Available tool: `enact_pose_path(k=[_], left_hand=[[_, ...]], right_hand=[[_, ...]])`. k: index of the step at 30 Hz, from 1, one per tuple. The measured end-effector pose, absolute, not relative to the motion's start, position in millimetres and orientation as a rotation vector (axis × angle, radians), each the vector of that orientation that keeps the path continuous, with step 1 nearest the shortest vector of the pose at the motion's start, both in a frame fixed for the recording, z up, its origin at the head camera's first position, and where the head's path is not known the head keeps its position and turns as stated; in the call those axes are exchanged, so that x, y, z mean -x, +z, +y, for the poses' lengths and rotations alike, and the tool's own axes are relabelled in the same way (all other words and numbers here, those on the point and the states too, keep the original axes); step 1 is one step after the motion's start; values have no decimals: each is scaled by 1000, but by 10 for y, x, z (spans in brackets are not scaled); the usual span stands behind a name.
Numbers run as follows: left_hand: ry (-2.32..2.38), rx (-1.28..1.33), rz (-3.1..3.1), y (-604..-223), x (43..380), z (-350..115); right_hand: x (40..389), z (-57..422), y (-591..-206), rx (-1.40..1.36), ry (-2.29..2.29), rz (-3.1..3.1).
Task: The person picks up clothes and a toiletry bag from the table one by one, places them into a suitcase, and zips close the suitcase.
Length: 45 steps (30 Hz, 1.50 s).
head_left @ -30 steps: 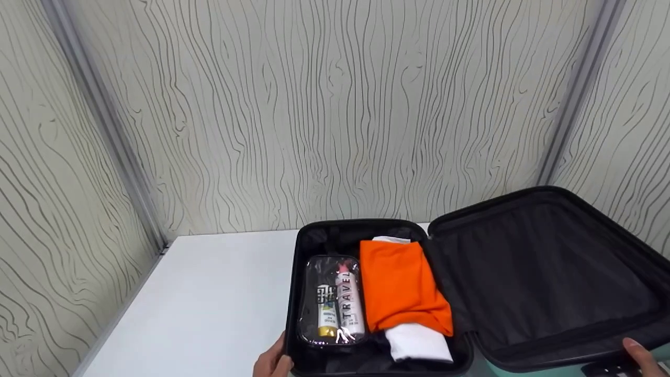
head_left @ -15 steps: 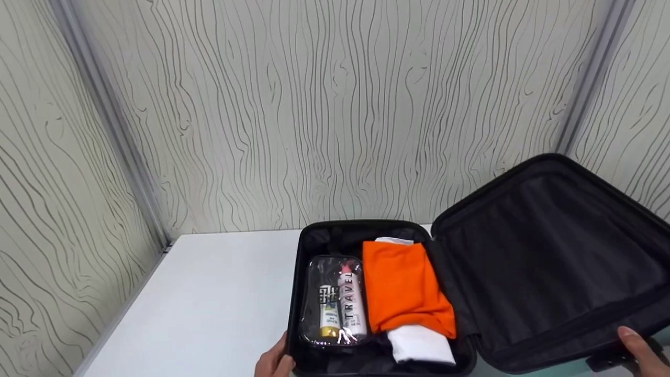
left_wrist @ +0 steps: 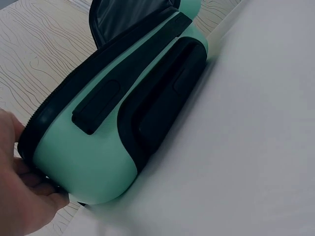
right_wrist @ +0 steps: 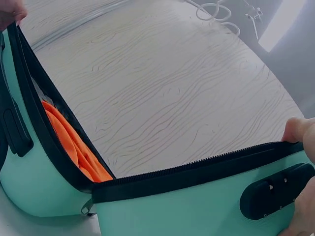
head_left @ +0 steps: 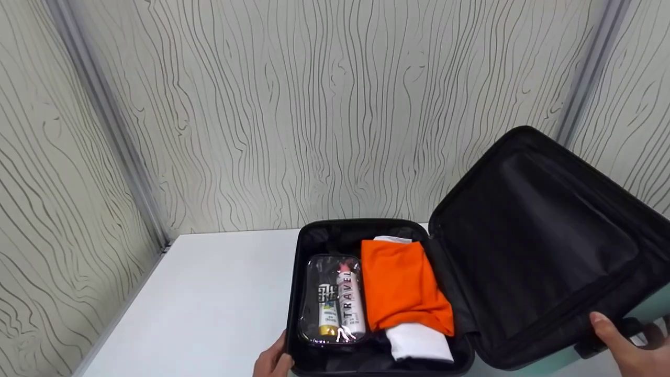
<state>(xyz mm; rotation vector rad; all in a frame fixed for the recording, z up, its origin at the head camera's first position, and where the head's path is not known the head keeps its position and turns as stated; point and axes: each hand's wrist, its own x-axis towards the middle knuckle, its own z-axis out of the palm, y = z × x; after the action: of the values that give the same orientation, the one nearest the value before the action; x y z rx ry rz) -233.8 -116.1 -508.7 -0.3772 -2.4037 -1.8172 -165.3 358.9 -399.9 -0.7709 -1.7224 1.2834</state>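
A mint-green suitcase (left_wrist: 88,172) with black lining lies open. My left hand (head_left: 273,360) grips the near left edge of its packed half; in the left wrist view, the fingers curl round the shell's corner. My right hand (head_left: 628,345) holds the near edge of the tilted lid (head_left: 555,241), thumb inside and fingers outside, beside a black lock panel (right_wrist: 266,196). Inside the packed half lie a clear zip pouch (head_left: 314,269) printed TRAVEL, holding a white bottle (head_left: 352,309) and a yellow-capped tube (head_left: 328,317), and a folded orange cloth (head_left: 403,285) over white cloth (head_left: 421,343).
The suitcase stands on a white table (head_left: 220,288), against a wood-grain patterned wall (head_left: 324,115) at the back. A grey metal post (head_left: 110,125) rises at the left corner. A zipper pull (right_wrist: 87,206) hangs where the two halves meet.
The lid has risen and tilted up toward the packed half, its far corner now higher. My right hand has moved left and slightly up with it. The left hand stays at its edge.
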Motion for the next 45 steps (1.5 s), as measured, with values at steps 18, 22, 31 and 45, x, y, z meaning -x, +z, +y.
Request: enact_pose_path(k=[18,22,31,45], left_hand=[[-1745,418,-2394,-5096,2329,-1210],[-1764,427,-2397,-5101,2328,-1226],[-1798,456,-2390,-5079,2326,-1218],[-1823,342,-2393,-5049,2322,-1090]], right_hand=[[1569,3050,-3548,413,1260,-1806],[1514,2902,-3449,340,1273,-1835],[1471,2619,-3338,252,1196,-1924],[1545,2147,-3356,-239,718,-1999]])
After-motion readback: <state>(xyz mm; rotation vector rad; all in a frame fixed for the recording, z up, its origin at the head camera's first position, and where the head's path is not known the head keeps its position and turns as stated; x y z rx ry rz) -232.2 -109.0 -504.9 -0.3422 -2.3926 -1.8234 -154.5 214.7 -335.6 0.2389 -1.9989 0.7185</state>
